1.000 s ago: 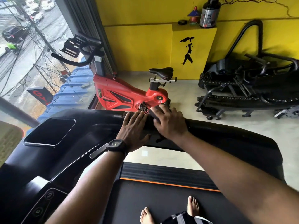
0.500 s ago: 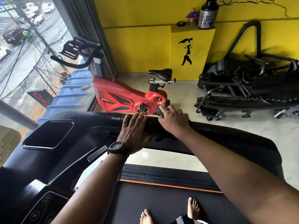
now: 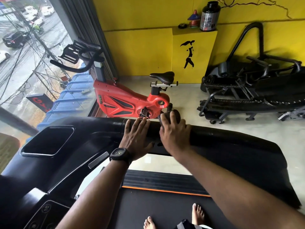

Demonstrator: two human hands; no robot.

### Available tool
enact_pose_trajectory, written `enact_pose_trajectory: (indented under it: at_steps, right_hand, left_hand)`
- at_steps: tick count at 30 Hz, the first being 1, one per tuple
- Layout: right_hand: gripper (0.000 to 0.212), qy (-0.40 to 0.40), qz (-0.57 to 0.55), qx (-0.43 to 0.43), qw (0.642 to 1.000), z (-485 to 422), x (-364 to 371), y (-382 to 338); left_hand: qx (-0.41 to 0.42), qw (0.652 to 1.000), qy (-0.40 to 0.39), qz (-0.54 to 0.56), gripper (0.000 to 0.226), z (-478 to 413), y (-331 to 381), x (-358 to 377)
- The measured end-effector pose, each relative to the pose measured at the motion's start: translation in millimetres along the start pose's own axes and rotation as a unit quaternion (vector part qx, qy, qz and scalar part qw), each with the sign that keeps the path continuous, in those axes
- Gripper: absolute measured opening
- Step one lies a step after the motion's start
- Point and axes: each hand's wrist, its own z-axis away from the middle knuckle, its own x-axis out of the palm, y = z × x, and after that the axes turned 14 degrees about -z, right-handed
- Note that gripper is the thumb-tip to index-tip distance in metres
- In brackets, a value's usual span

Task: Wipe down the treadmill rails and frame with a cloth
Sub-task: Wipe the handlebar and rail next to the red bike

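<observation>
On the handrail (image 3: 231,141), cloth (image 3: 176,114): a dark bunch at the rail's far edge, about 12 o'clock from frame centre, mostly hidden under our fingers.
Right hand (image 3: 175,134): fingers curled over the cloth, clasping it against the top of the rail.
Left hand (image 3: 137,138): just beside the other hand, at its 9 o'clock, laid flat on the rail with fingers straight, holding nothing.
Watch (image 3: 119,154): black, on our left wrist.
Treadmill frame (image 3: 74,162): glossy black, sweeping from the rail down towards 8 o'clock, with a recessed tray (image 3: 47,141) at 9 o'clock.
Belt (image 3: 156,210): dark, at 6 o'clock, with our bare feet (image 3: 198,212) on it.
Exercise bike (image 3: 125,103): red, beyond the rail at 11 o'clock.
Black machine (image 3: 255,96): on the floor at 2 o'clock.
</observation>
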Motion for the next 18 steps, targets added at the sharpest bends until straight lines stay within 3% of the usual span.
enact_pose_trajectory:
  at_steps: [4, 6, 8, 10, 14, 16, 18]
  right_hand:
    - [0.055, -0.004, -0.021, -0.106, 0.994, -6.7, 3.3, 10.1]
    - [0.055, -0.062, -0.036, -0.074, 0.995, -34.2, -9.2, 20.3]
    - [0.057, -0.105, -0.061, 0.015, 0.992, -47.0, -15.8, 24.0]
    - [0.056, -0.068, -0.043, 0.058, 0.995, -32.7, -13.7, 16.1]
    - [0.056, 0.007, -0.007, -0.054, 0.998, 9.3, 1.8, 6.0]
    - [0.054, -0.002, -0.026, -0.108, 0.994, -5.7, -1.1, 14.9]
    - [0.054, -0.053, -0.043, -0.087, 0.994, -30.2, -10.7, 25.1]
  left_hand:
    - [0.001, 1.000, 0.005, 0.003, 0.087, -1.5, 1.9, 0.7]
    - [0.011, 1.000, 0.001, 0.000, 0.087, -2.2, 0.9, 0.1]
    - [0.016, 1.000, -0.001, 0.001, 0.087, -1.7, 0.2, 0.0]
    - [0.014, 1.000, -0.003, 0.001, 0.087, -1.5, 0.3, -0.2]
    - [0.004, 1.000, -0.005, -0.005, 0.087, -2.1, 3.0, 1.8]
    - [0.001, 1.000, -0.001, -0.001, 0.088, -1.0, 3.8, 3.3]
    - [0.000, 1.000, 0.000, -0.003, 0.090, -1.2, 4.1, 2.4]
